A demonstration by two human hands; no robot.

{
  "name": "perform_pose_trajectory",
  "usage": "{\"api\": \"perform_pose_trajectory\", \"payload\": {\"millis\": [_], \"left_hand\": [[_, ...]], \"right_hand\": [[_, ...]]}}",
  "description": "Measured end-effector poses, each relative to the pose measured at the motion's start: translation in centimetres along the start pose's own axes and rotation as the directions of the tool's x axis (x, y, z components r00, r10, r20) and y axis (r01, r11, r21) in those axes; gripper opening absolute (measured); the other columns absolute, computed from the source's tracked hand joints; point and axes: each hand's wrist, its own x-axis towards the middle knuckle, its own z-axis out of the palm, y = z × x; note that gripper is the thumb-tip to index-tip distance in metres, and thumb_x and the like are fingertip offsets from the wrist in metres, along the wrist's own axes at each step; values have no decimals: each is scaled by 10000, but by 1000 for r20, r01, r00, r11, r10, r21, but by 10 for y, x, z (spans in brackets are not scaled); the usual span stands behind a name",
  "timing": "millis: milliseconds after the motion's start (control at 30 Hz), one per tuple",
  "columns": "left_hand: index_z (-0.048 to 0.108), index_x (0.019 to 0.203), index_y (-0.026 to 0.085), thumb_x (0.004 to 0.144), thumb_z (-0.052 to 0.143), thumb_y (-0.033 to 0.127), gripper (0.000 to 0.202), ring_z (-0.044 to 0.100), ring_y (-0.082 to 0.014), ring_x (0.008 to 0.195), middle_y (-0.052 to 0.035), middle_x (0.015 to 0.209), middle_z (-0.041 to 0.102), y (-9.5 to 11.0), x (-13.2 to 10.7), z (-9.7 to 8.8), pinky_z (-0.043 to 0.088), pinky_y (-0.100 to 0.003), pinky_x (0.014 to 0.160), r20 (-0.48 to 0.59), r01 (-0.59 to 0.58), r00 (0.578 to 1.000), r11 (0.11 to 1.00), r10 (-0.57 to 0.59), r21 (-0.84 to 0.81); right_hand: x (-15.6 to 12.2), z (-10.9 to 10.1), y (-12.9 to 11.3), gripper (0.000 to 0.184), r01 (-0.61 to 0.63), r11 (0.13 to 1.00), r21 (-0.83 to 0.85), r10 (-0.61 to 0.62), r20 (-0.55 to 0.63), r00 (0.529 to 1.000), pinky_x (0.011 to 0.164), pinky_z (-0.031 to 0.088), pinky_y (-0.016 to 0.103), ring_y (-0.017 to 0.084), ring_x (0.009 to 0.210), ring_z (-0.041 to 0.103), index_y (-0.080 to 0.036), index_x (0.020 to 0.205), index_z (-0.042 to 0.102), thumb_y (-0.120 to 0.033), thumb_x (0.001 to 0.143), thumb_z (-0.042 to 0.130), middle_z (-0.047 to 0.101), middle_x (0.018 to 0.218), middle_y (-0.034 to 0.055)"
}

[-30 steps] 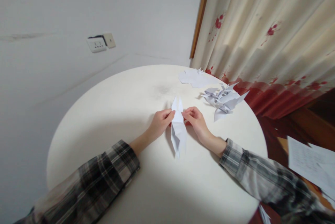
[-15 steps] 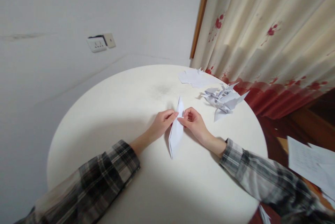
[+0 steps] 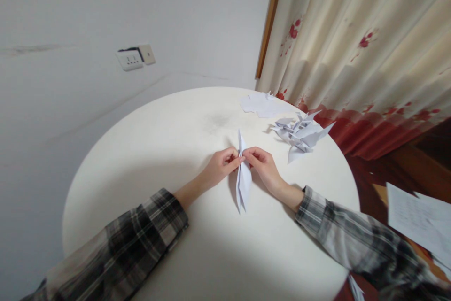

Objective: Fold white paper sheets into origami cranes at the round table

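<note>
A long, narrow piece of folded white paper is held upright on edge over the round white table, its tip pointing away from me and two points showing at the near end. My left hand pinches its left side near the middle, thumb on top. From the other side my right hand grips it with thumb and forefinger, opposite the left thumb. The fingers beneath the paper are partly hidden.
Several folded paper figures are heaped at the table's right back. Flat paper sheets lie behind them. Written pages rest lower down at the right. A wall with a socket and a patterned curtain stand behind.
The folded paper has turned more edge-on, and its near end has swung right and parted into two points. My right fingers have shifted to its upper edge, close to the left thumb.
</note>
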Motion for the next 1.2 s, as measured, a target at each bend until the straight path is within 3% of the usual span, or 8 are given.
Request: {"api": "perform_pose_trajectory", "payload": {"millis": [567, 733, 867, 967, 1100, 1200], "left_hand": [[458, 656, 169, 782, 507, 374, 246, 451, -99, 585, 43, 600, 450, 2, 0, 1, 359, -219, 558, 27, 24, 999, 999, -23, -38], [421, 635, 176, 789, 474, 358, 244, 428, -99, 563, 50, 569, 426, 0, 1, 0, 342, -224, 552, -10, 42, 999, 999, -43, -28], [392, 598, 181, 791, 445, 359, 267, 396, -104, 569, 46, 564, 386, -3, 2, -1, 330, -231, 553, -73, 54, 996, 999, -54, -6], [411, 605, 181, 796, 427, 374, 272, 403, -112, 580, 41, 574, 390, -4, 3, -1, 343, -236, 561, -61, 76, 995, 997, -76, 3], [495, 641, 172, 798, 447, 366, 254, 483, -137, 705, 10, 680, 484, -5, 5, -3, 396, -257, 692, -39, -1, 999, 998, 3, 67], [563, 667, 172, 794, 475, 353, 238, 508, -171, 925, -40, 914, 565, -5, 7, -4, 378, -285, 855, -58, -88, 994, 995, 91, 53]], "right_hand": [[0, 0, -3, 102, -101, 992, 76, 104, -29, 994, 575, 373, 246, 102, 562, 464, -186, 701, 571, -281, 675, 592, 529, 610, -39], [0, 1, -3, 163, -54, 990, 131, 60, -42, 997, 568, 369, 227, 89, 564, 478, -193, 756, 523, -225, 631, 622, 539, 626, -51], [0, 2, -4, 205, -19, 990, 139, 27, -55, 998, 575, 379, 232, 93, 578, 488, -206, 786, 504, -252, 642, 642, 544, 644, -46], [1, 2, -4, 238, 5, 990, 141, 8, -89, 996, 586, 392, 240, 99, 595, 502, -217, 797, 493, -276, 638, 660, 550, 656, -44], [2, 1, -4, 279, 37, 987, 158, -15, -139, 990, 590, 395, 235, 89, 591, 500, -221, 819, 482, -268, 627, 679, 554, 673, -50], [2, 2, -4, 284, 50, 985, 168, -23, -156, 988, 586, 392, 231, 85, 588, 496, -221, 809, 469, -258, 626, 683, 554, 670, -52]]}}
